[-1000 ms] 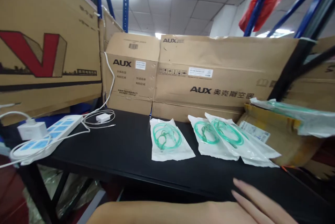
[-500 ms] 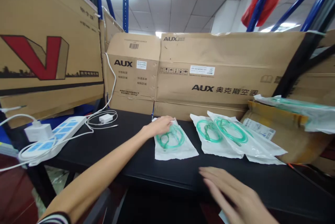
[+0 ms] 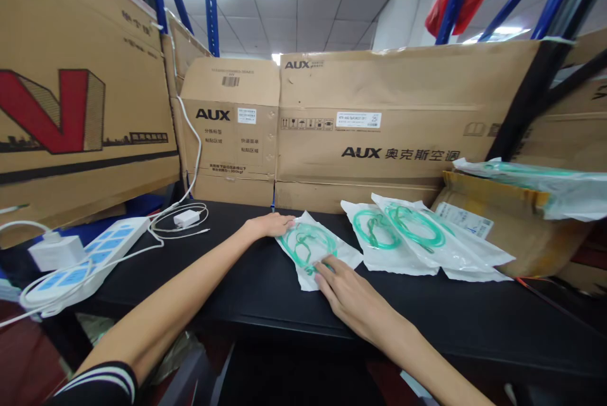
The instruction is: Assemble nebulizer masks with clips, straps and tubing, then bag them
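Observation:
A clear and white packet (image 3: 310,243) with coiled green tubing lies turned at an angle on the black table (image 3: 237,279). My left hand (image 3: 271,225) is at its upper left corner, fingers pressed together on the edge. On the packet's lower right part rest the fingertips of my right hand (image 3: 348,292), its fingers apart and stretched out. To the right, several similar packets (image 3: 377,235) lie overlapping one another.
A white power strip (image 3: 95,260), a charger (image 3: 186,219) and looped white cables are at the left. AUX cardboard (image 3: 355,90) stands behind the table. At the right, a brown box (image 3: 502,203) carries another packet (image 3: 521,175).
My right hand has moved up and left onto the packet. The packet has turned, and my left hand has shifted to its corner. The view has shifted slightly.

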A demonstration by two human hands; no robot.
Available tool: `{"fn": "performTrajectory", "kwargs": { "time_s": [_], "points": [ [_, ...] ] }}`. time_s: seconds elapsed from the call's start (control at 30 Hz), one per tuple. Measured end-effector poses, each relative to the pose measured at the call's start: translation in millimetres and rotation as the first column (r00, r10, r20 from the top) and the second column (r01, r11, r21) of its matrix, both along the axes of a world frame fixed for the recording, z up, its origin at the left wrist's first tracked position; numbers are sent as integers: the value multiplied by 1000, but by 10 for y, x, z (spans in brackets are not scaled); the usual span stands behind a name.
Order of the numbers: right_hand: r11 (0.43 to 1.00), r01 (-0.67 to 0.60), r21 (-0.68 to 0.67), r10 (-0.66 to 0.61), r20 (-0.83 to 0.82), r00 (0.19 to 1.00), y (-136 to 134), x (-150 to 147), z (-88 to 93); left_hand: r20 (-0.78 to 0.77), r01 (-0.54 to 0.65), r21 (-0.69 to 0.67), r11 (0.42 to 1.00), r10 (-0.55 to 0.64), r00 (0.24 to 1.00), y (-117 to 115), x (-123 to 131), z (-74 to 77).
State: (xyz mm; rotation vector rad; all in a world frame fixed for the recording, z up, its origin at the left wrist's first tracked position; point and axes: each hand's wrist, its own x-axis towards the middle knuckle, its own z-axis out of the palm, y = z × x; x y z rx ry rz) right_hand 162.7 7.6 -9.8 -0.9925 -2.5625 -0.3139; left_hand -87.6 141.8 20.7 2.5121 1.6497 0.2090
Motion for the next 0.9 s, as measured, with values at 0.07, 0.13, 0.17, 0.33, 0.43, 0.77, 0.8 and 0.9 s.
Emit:
{"fn": "performTrajectory", "kwargs": {
  "time_s": [0.07, 0.13, 0.17, 0.33, 0.43, 0.77, 0.8, 0.9],
  "points": [
    [1000, 23, -7, -23, -13, 1000, -97, 133, 13, -40, -32, -26, 999, 31, 999, -62, -10, 6],
    [999, 45, -16, -46, -17, 999, -220, 290, 6, -81, -68, -41, 997, 64, 995, -125, -20, 3],
    [998, 57, -22, -57, -16, 998, -287, 368, -4, -103, -87, -43, 995, 82, 991, -150, -31, 0],
    [991, 122, -50, -123, -17, 992, -609, 651, -87, -204, -251, 12, 968, 248, 947, -156, -150, -32],
    [988, 151, -44, -152, -28, 988, -747, 716, -163, -231, -346, 55, 937, 349, 908, -118, -204, -61],
    [998, 70, 3, -69, -125, 990, -758, 757, -433, -198, -250, -5, 968, 244, 949, 183, 325, -128],
    [998, 55, -6, -56, -136, 989, -743, 756, -442, -198, -266, -9, 964, 259, 945, 231, 426, -121],
    [999, 31, -30, -35, -157, 987, -701, 760, -469, -188, -295, -17, 955, 287, 939, 337, 729, -82]
  ]
}}
